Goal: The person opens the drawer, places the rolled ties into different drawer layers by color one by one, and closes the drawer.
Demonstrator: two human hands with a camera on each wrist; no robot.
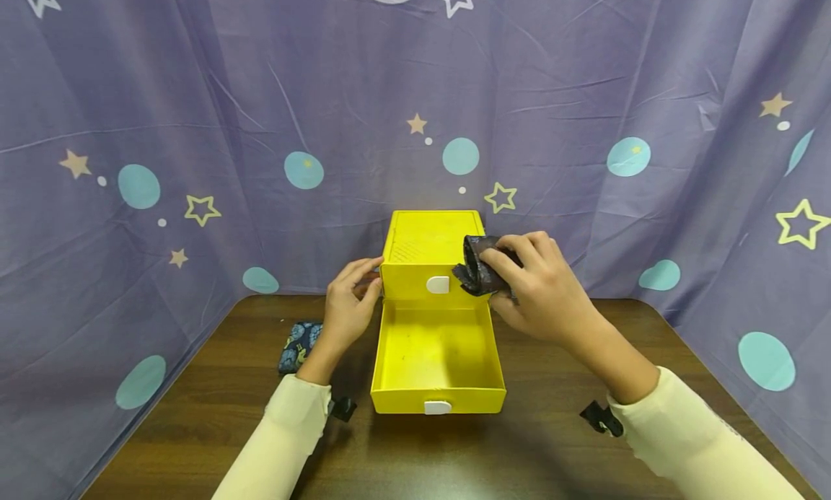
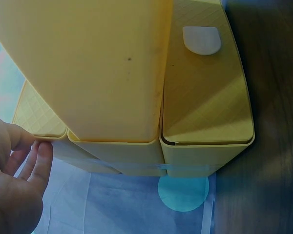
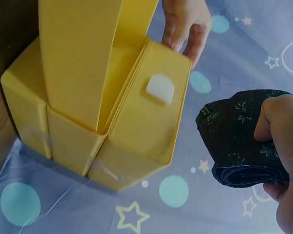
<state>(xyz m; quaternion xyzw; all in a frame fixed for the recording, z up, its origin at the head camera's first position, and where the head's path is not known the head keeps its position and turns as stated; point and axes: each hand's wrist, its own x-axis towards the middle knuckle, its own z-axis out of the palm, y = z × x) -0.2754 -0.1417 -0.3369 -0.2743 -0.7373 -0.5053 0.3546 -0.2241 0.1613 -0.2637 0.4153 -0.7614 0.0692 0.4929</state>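
Note:
A yellow drawer unit [image 1: 431,233] stands on the table, with its middle drawer [image 1: 405,402] pulled out and nothing seen inside. The left hand [image 1: 347,305] touches the unit's left side near the upper front edge, fingers nearly straight. The left wrist view shows those fingers [image 2: 41,163] against the rim beside the closed top drawer [image 2: 41,114]. Above the pulled-out drawer's right back corner, the right hand [image 1: 542,291] grips a rolled dark cloth [image 1: 479,269]. In the right wrist view, the cloth [image 3: 237,129] shows a pale leafy print, with the thumb laid over it.
A folded dark blue patterned cloth [image 1: 300,341] lies on the brown table [image 1: 214,406], by the left forearm. Behind the unit hangs a purple curtain [image 1: 363,110] with stars and dots. White tabs [image 1: 438,408] mark the drawer fronts. Black straps [image 1: 601,418] hang at both wrists.

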